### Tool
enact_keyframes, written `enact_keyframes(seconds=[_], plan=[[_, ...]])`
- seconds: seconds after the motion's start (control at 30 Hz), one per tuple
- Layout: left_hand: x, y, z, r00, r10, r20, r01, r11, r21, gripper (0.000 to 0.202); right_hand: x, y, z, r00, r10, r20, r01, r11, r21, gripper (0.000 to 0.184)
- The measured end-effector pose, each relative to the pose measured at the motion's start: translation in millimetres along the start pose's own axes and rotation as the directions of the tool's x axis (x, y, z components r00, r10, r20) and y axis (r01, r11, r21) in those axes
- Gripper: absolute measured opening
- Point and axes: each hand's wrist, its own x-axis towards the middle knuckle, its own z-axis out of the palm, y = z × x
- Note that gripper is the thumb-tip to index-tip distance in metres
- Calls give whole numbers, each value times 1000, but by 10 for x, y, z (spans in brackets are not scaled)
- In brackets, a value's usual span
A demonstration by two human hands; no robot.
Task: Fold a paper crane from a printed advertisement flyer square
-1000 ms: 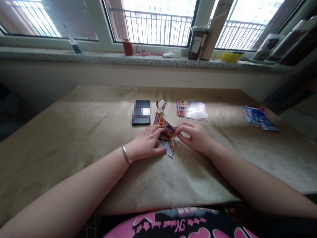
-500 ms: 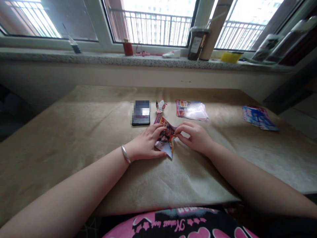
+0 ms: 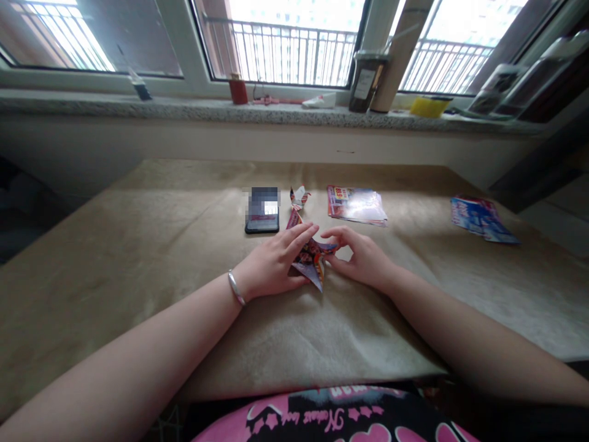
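On the table in front of me lies a partly folded sheet of printed glossy paper [image 3: 309, 256], with pointed corners and a flap raised at its right. My left hand [image 3: 280, 258] wears a silver bangle [image 3: 236, 287] and holds the paper down, its fingers over the top and its thumb at the near edge. At the right flap, my right hand [image 3: 356, 253] has its thumb and curled index finger on the paper. A small folded paper piece [image 3: 299, 197] stands just beyond the sheet. Part of the sheet is hidden under my left fingers.
A phone [image 3: 262, 222] lies left of the folded piece. Printed flyers are stacked [image 3: 356, 204] behind my right hand, and more blue flyers [image 3: 483, 220] lie farther right. Beyond the table [image 3: 184, 245], a stone windowsill [image 3: 184, 109] carries a dark container [image 3: 365, 83] and a yellow item [image 3: 429, 107].
The paper's right flap has spread outward to the right with my right fingers. My left fingers have slid up and to the right across the paper, covering more of its printed top.
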Motion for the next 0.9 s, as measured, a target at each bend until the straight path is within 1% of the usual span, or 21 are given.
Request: enact_keyframes(seconds=[0.1,0.2,0.3,0.43,0.57,0.77,0.9], plan=[[-12,11,-2,1000,-16,-19,18,996,88,86,4,-9,10,1000,6,-5,-6,1000,20,33],[-14,16,1,998,-20,-66,30,988,151,82,9,-22,24,999,33,-23,-32,999,34,29],[1,18,-3,994,-24,-105,43,984,176,76,16,-37,40,998,63,-28,-59,993,106,26],[21,18,-11,991,-22,-131,48,979,197,70,20,-48,63,994,104,-26,-96,974,206,24],[22,28,-27,993,-2,-120,26,980,197,70,16,-60,72,995,94,-17,-86,964,251,22],[22,68,-67,999,19,-30,-14,983,185,69,24,-69,66,998,62,-18,-55,964,261,18],[28,82,-58,999,15,-34,-8,979,204,63,27,-60,72,997,68,-20,-61,961,270,16]])
